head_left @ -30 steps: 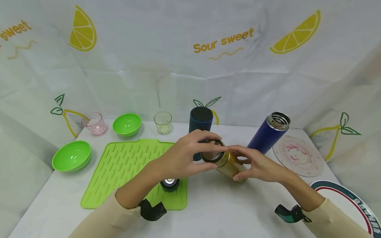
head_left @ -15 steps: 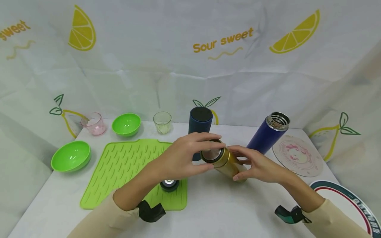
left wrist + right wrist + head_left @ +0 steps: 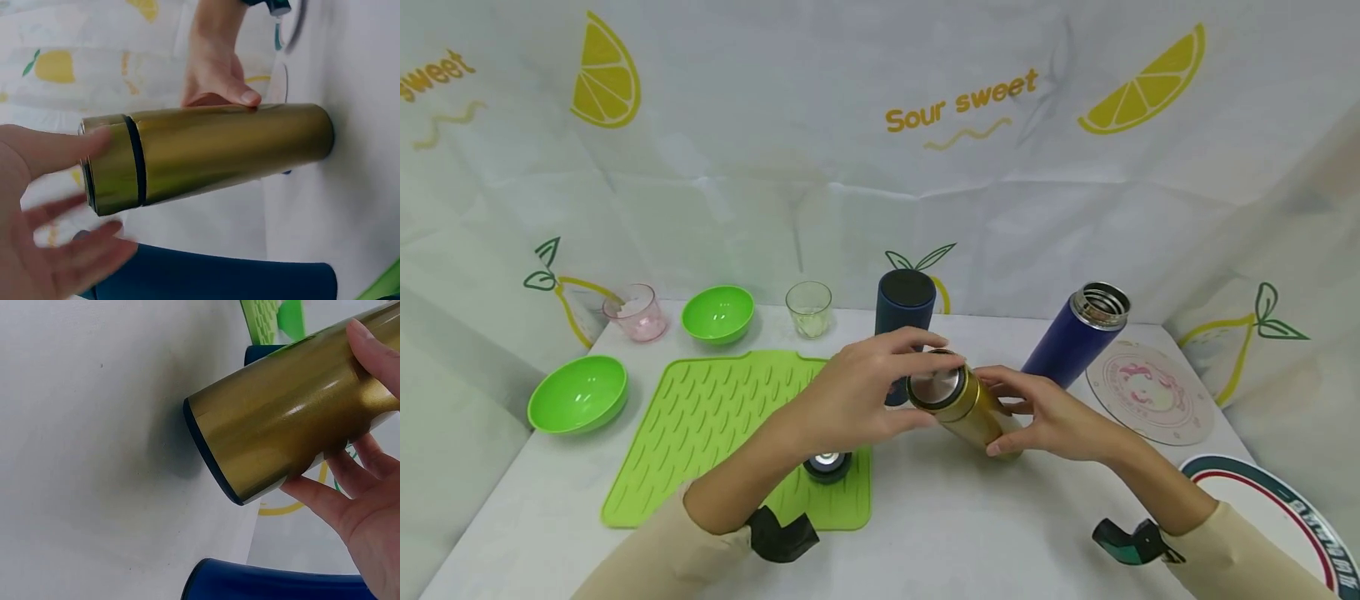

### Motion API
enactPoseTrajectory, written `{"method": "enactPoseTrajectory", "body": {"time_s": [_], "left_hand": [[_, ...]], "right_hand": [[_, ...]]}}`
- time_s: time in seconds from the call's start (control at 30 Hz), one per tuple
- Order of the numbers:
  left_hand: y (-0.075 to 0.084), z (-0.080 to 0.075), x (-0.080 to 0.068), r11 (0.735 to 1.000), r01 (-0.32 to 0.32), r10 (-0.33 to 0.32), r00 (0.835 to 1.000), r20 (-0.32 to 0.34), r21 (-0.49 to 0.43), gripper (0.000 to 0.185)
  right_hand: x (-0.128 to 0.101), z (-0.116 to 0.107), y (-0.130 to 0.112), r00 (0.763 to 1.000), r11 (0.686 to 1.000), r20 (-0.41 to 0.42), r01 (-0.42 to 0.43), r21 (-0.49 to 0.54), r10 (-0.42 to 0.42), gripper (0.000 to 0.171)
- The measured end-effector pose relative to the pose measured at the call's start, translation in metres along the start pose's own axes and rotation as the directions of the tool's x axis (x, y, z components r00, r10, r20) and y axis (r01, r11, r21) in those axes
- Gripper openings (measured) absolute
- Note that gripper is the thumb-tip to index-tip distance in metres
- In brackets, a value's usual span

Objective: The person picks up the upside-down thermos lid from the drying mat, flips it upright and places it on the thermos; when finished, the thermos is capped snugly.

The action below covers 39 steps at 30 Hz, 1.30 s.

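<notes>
A gold thermos (image 3: 977, 417) with a steel-topped lid (image 3: 938, 387) stands at mid-table; its top leans toward the left hand in the head view. My right hand (image 3: 1052, 417) grips its body, thumb on the near side and fingers behind, as the right wrist view also shows. Around the lid, my left hand (image 3: 868, 387) has its thumb and fingers spread. In the left wrist view the thumb overlaps the gold lid (image 3: 112, 165), while the other fingers, blurred, lie apart from it. Whether the thumb touches is hard to tell.
Behind the left hand stands a dark blue bottle (image 3: 906, 300). An uncapped blue thermos (image 3: 1067, 337) is at right, beside a pink-printed round mat (image 3: 1150, 392). A black stopper (image 3: 827, 468) lies on the green mat (image 3: 715, 433). Green bowls (image 3: 718, 315) and glasses (image 3: 809, 310) line the back left.
My left hand has loosened and drawn slightly left, its thumb and fingers backing off the lid so more of the steel top shows. My right hand keeps its grip on the gold thermos.
</notes>
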<state>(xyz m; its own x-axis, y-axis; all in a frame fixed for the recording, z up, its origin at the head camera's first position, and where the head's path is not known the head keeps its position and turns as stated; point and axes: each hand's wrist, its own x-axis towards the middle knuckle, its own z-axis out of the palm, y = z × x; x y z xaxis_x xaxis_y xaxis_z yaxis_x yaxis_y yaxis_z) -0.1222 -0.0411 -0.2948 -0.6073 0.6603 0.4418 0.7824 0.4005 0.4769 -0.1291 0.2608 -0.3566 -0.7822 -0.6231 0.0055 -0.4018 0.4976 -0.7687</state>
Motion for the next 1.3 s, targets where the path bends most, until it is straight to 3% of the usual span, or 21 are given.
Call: {"method": "enactPoseTrajectory", "body": {"time_s": [0.1, 0.2, 0.37, 0.5, 0.63, 0.73, 0.8, 0.93, 1.1, 1.2, 1.3], "left_hand": [[0.007, 0.005, -0.001, 0.992, 0.085, -0.076, 0.992, -0.097, 0.092, 0.060], [0.010, 0.009, 0.000, 0.990, 0.103, -0.089, 0.987, -0.135, 0.100, 0.058], [0.006, 0.004, 0.001, 0.999, 0.029, -0.029, 0.999, -0.024, 0.016, 0.051], [0.003, -0.001, -0.001, 0.997, -0.015, 0.019, 0.998, 0.058, -0.076, 0.050], [0.006, 0.000, -0.002, 0.998, 0.001, 0.000, 1.000, -0.013, 0.067, 0.049], [0.011, 0.004, -0.002, 0.975, 0.077, -0.056, 0.993, -0.105, 0.208, 0.059], [0.013, 0.007, -0.002, 0.966, 0.124, -0.093, 0.985, -0.143, 0.227, 0.060], [0.014, 0.008, -0.002, 0.977, 0.152, -0.131, 0.981, -0.142, 0.150, 0.058], [0.009, 0.004, 0.000, 0.990, 0.139, -0.137, 0.988, -0.073, 0.027, 0.056], [0.005, 0.000, -0.001, 0.993, 0.100, -0.100, 0.995, -0.003, -0.065, 0.055], [-0.001, -0.003, -0.001, 0.988, 0.026, -0.013, 0.996, 0.083, -0.153, 0.055]], "right_hand": [[0.001, 0.000, 0.000, 1.000, 1.000, 0.000, 0.009, -0.004, -0.009, 0.078], [0.001, 0.000, -0.001, 1.000, 1.000, 0.000, 0.014, -0.009, -0.014, 0.078], [0.001, 0.000, 0.000, 1.000, 1.000, -0.001, 0.002, -0.009, -0.002, 0.080], [0.000, 0.000, 0.002, 1.000, 1.000, -0.005, -0.005, -0.003, 0.005, 0.082], [0.001, 0.001, 0.002, 1.000, 1.000, -0.005, 0.008, -0.002, -0.008, 0.081], [0.002, 0.001, 0.001, 1.000, 1.000, -0.006, 0.017, -0.004, -0.017, 0.080], [0.002, 0.002, 0.001, 1.000, 1.000, -0.006, 0.022, -0.006, -0.022, 0.080], [0.002, 0.003, 0.000, 1.000, 1.000, -0.010, 0.020, -0.012, -0.020, 0.079], [0.004, 0.002, 0.000, 1.000, 1.000, -0.008, 0.019, -0.016, -0.019, 0.079], [0.004, 0.001, 0.000, 1.000, 1.000, -0.001, 0.021, -0.021, -0.021, 0.079], [0.003, 0.000, 0.001, 1.000, 1.000, 0.012, 0.008, -0.017, -0.008, 0.080]]}}
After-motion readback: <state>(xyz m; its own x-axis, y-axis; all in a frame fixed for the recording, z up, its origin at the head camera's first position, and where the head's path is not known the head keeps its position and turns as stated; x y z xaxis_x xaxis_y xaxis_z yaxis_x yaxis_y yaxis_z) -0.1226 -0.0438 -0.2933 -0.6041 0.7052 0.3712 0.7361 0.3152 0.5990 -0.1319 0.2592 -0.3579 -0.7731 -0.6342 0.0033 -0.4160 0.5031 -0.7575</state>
